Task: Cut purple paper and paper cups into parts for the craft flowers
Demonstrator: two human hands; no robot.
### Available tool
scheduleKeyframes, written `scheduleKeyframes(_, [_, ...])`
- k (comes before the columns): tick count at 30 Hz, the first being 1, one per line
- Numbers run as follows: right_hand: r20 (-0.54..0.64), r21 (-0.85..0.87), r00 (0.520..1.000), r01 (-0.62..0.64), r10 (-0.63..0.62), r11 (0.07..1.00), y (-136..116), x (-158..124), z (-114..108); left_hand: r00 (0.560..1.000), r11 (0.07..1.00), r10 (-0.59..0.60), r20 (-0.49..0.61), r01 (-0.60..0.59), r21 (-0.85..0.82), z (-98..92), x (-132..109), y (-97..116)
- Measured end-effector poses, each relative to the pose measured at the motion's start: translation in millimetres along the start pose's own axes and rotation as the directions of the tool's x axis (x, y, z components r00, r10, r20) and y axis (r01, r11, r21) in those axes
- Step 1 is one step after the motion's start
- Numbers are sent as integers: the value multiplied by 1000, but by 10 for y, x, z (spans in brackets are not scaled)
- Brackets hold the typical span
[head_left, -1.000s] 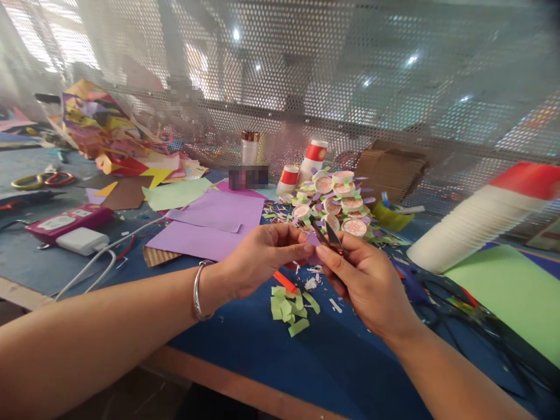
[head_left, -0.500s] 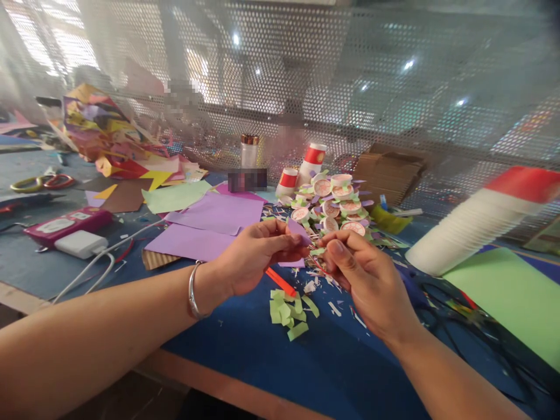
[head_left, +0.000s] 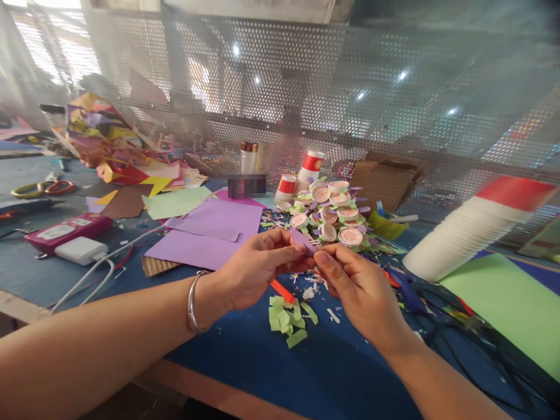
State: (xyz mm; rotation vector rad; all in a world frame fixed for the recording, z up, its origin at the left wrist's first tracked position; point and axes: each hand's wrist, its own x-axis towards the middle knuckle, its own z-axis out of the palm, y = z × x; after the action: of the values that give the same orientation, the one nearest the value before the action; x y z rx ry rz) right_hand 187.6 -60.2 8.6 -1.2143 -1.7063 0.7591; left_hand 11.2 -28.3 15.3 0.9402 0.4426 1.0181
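A small purple paper piece is pinched between the thumb and fingers of my left hand. My right hand is closed at the right end of the same piece, its thumb and index finger pressed together there. Whether anything else is between those fingers is hidden. Just below the hands lie an orange-red stick-like tool and a small heap of cut light green paper strips. Behind the hands stands a pile of small round white pieces with reddish patterned faces and green and purple paper bits.
Purple sheets lie left of centre. A pink power strip with a white charger and scissors sit farther left. To the right lean stacked paper cups beside a green sheet and dark cables. A perforated metal screen rises behind.
My right hand has moved left to meet the purple paper piece. A green bit seen by its fingers before is now out of sight. The view has tilted slightly up.
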Motion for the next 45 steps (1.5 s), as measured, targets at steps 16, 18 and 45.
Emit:
scheduleKeyframes(16, [17,-42,998,-55,56,998,31,-29,-17,999,999,-39,19,39,10,-1,-10,-2])
scheduleKeyframes(18, [12,-48,998,-53,54,997,32,-32,-14,999,999,-52,10,52,10,6,-9,2])
scheduleKeyframes(45, [17,-194,999,-44,49,980,-24,-42,-35,998,996,-7,63,2,85,-49,-13,-13])
